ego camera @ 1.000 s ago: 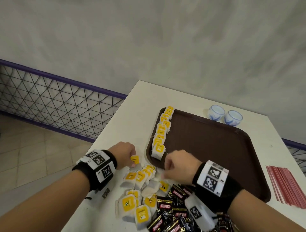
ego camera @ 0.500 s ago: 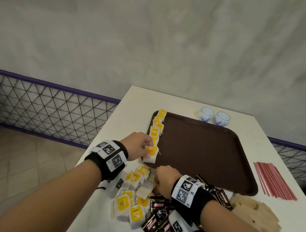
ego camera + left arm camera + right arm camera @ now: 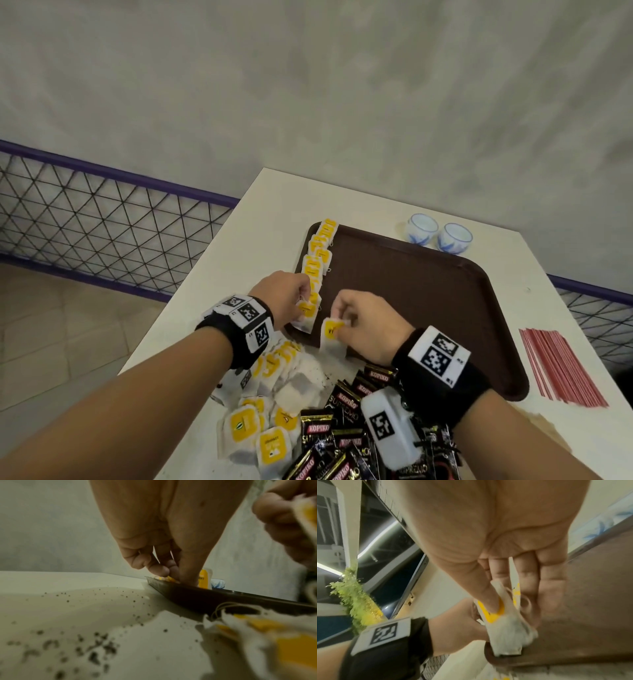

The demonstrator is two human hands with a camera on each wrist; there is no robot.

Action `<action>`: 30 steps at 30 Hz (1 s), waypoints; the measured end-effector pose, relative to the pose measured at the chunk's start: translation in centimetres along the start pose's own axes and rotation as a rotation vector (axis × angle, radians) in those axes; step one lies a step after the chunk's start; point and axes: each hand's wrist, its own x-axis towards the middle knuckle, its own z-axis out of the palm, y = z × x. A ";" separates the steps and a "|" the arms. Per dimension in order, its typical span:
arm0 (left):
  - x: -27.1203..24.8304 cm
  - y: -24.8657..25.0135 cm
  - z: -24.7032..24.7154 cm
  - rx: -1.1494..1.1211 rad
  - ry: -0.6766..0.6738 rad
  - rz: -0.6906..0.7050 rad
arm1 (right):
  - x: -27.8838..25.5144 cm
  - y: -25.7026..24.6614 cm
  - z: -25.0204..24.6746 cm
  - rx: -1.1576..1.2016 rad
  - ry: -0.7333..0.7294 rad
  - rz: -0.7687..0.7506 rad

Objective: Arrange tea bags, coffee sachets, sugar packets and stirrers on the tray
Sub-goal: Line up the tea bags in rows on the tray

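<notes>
A brown tray (image 3: 428, 308) lies on the white table, with a row of yellow-labelled tea bags (image 3: 320, 250) along its left edge. My left hand (image 3: 303, 299) pinches the nearest tea bag of that row (image 3: 307, 311) at the tray's rim (image 3: 223, 597); its curled fingertips (image 3: 161, 570) bear down there. My right hand (image 3: 339, 325) pinches another tea bag (image 3: 330, 337) by its yellow tag, thumb on top (image 3: 488, 597), and the bag (image 3: 505, 635) hangs over the tray's near-left corner. Loose tea bags (image 3: 270, 387) are piled on the table below my left wrist.
Black coffee sachets (image 3: 342, 428) lie heaped at the table's near edge under my right wrist. Red stirrers (image 3: 561, 370) lie in a bundle right of the tray. Two small blue-and-white cups (image 3: 438, 233) stand behind the tray. Dark tea specks (image 3: 96, 649) dot the table.
My left hand carried a tea bag from the pile up to the near end of the row on the tray. My right hand lifted another tea bag from the pile to the tray's near-left corner.
</notes>
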 end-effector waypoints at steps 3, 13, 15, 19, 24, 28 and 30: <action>0.2 -0.4 -0.4 -0.036 0.007 -0.012 | 1.4 0.2 0.7 0.158 0.070 0.007; -5.2 -2.5 -4.4 -0.140 -0.076 -0.034 | 5.1 0.2 5.4 0.269 0.198 0.094; -7.1 -2.8 -4.1 -0.106 -0.223 -0.005 | 5.7 0.4 5.5 0.248 0.196 0.121; -9.6 -3.5 -2.2 -0.057 -0.333 0.007 | 5.9 0.5 4.4 0.162 0.164 0.093; -10.1 -4.4 -1.0 0.020 -0.252 0.013 | 3.1 -1.0 1.3 -0.141 0.026 -0.055; -10.3 -4.5 -1.1 0.052 -0.188 0.050 | -0.3 -3.6 0.7 -0.250 -0.264 -0.175; -10.4 -4.5 -1.5 0.020 -0.179 0.023 | -0.7 -4.7 2.2 -0.328 -0.335 -0.143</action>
